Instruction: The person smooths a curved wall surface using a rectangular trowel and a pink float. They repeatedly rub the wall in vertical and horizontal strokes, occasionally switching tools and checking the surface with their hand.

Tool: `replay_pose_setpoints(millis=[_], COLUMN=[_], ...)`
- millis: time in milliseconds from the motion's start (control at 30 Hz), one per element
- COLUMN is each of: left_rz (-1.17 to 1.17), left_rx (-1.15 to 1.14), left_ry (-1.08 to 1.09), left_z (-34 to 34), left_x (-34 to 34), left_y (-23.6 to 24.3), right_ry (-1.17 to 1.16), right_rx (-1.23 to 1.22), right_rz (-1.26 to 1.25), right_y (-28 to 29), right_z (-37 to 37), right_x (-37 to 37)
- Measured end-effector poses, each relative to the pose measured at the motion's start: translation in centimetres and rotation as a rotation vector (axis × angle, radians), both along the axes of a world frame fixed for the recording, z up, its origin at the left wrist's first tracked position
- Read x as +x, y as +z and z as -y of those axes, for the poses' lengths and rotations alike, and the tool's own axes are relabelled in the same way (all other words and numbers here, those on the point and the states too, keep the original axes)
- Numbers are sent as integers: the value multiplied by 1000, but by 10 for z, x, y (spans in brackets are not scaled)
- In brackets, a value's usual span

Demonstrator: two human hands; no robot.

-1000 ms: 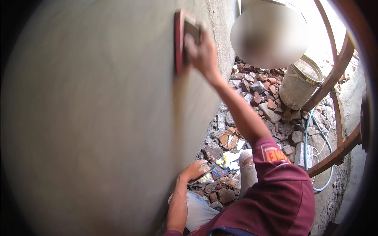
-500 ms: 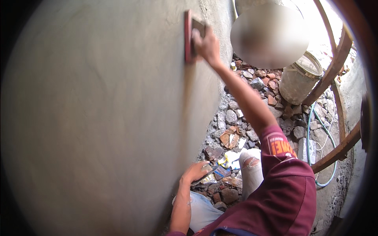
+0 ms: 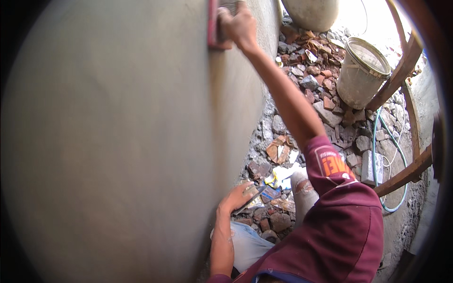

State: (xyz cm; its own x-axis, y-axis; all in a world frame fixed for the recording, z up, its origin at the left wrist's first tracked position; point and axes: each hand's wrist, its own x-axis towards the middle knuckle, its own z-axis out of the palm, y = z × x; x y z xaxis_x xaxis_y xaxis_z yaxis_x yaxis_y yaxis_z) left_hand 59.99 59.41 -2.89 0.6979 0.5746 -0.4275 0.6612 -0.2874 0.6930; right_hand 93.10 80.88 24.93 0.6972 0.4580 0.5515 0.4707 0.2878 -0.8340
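Observation:
My right hand (image 3: 239, 29) is closed round the handle of a plastering float (image 3: 213, 28) with a reddish edge. It presses the float against the grey plastered wall (image 3: 118, 141) high up, where the float's top runs out of the picture. Below it, a brownish vertical streak marks the wall. Lower down, my left hand (image 3: 234, 198) is beside the wall, above my bent leg. A thin, dark, flat-bladed tool (image 3: 251, 199) lies along its palm, with the fingers partly round it; its full shape is hidden.
Broken bricks and stones (image 3: 309, 82) cover the ground right of the wall, with crumpled packaging (image 3: 278, 179) among them. A dirty pale bucket (image 3: 361, 78) stands there, another round container (image 3: 311, 12) behind. Wooden poles (image 3: 398, 70) and a blue-green hose (image 3: 376, 146) are at the right.
My right hand has moved the float higher along the wall and slightly left. My left hand stays low with the thin tool. The view has shifted a little, and the rear container shows more.

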Motion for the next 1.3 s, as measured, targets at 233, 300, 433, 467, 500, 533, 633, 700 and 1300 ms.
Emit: replay_pose_setpoints(millis=[233,300,433,467,500,533,633,700,1300], left_rz=[-153,-92,-176,-197,-213,-233,-151,-94,-140], left_rx=[26,-15,-13,-21,-33,-39,12,3,9], left_ry=[-36,-13,13,14,1,-7,-4,-13,-59], left_z=[-3,9,2,0,1,-2,7,14,-6], left_x=[5,3,2,3,7,9,-1,3,-3], left_y=[12,21,20,21,20,20,17,24,0], right_ry=[-44,-84,30,63,48,34,-48,-20,64], right_rx=[156,-24,248,342,316,295,119,-182,398], right_rz=[76,-25,122,172,206,236,74,-41,188], right_y=[-84,-70,-98,-122,-136,-142,-64,-14,-84], right_z=[-3,-5,42,55,53,51,0,-14,38], right_x=[-6,14,-75,-102,-97,-92,-22,31,-95])
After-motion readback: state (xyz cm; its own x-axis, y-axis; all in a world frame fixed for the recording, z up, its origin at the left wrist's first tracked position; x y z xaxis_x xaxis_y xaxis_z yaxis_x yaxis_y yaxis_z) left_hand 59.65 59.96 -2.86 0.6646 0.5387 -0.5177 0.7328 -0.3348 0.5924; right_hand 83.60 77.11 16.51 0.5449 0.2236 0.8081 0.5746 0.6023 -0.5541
